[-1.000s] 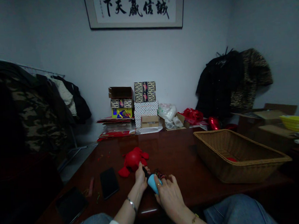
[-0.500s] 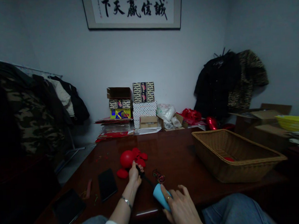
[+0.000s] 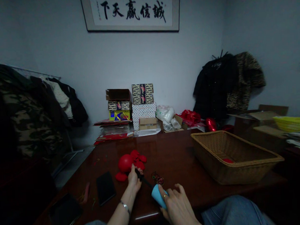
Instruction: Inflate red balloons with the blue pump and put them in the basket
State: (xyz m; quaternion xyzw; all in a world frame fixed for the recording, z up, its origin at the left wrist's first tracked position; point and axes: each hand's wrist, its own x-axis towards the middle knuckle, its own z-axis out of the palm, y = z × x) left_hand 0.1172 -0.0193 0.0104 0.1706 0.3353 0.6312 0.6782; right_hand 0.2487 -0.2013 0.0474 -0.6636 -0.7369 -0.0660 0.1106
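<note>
My left hand (image 3: 134, 179) is closed around the black end of a hand balloon pump, beside the neck of a partly inflated red balloon (image 3: 125, 163). How the neck sits on the nozzle is hidden by my fingers. A black rod runs from there into the pump's light-blue barrel (image 3: 158, 195). My right hand (image 3: 177, 205) grips that barrel, thumb along its side and index finger partly raised. Several limp red balloons (image 3: 139, 164) lie just behind and beside the inflated one. Right of my left hand is a small tangle of coloured string (image 3: 158, 178).
A wicker basket (image 3: 238, 175) with something red inside stands at the right. Two dark flat objects, one a black tablet-like slab (image 3: 106, 188), lie at the left near a reddish stick (image 3: 86, 192). Boxes (image 3: 143, 111) and plastic bags (image 3: 165, 114) line the table's far edge.
The whole view has shifted slightly, so things sit a little further left. Both hands keep their hold on the pump, and the balloon looks about the same size.
</note>
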